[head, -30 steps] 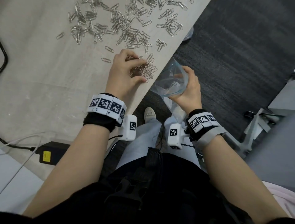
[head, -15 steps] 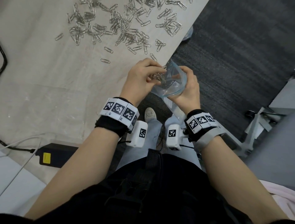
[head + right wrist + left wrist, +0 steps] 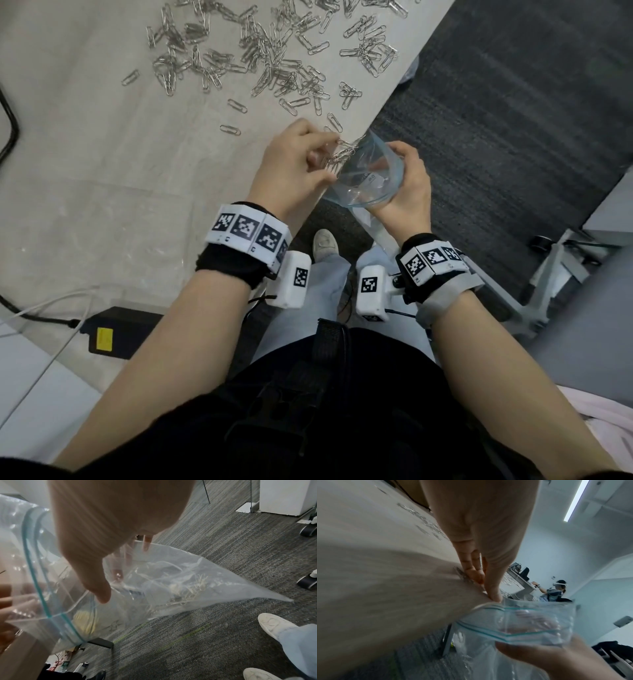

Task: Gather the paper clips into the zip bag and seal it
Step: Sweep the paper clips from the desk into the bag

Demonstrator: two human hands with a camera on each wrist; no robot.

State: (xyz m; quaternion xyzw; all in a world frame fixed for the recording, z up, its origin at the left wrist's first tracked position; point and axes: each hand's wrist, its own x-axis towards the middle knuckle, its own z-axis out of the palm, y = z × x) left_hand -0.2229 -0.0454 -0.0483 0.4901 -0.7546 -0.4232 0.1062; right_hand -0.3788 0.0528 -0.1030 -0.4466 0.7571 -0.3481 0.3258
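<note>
Many silver paper clips [image 3: 274, 65] lie scattered on the beige table [image 3: 102, 154]. My left hand [image 3: 298, 164] sits at the table's edge with a small bunch of clips [image 3: 344, 152] against its fingertips, right at the mouth of the bag. My right hand [image 3: 409, 185] grips the clear zip bag [image 3: 368, 178] by its blue-striped rim and holds it open just below the edge. In the right wrist view the zip bag [image 3: 163, 582] hangs down with some clips in its bottom. The left wrist view shows my fingers [image 3: 476, 574] on the table next to the bag [image 3: 522, 622].
A black power brick [image 3: 113, 334] with cables lies on the table's near left. Dark carpet [image 3: 513, 120] is below, with one paper clip [image 3: 226, 624] on it, my shoes [image 3: 274, 624] and chair castors [image 3: 308, 530]. Another person [image 3: 556, 592] works far off.
My left hand dragged a bunch of clips from the table's middle to its edge and now has them at the mouth of the bag. The right hand kept holding the bag open.
</note>
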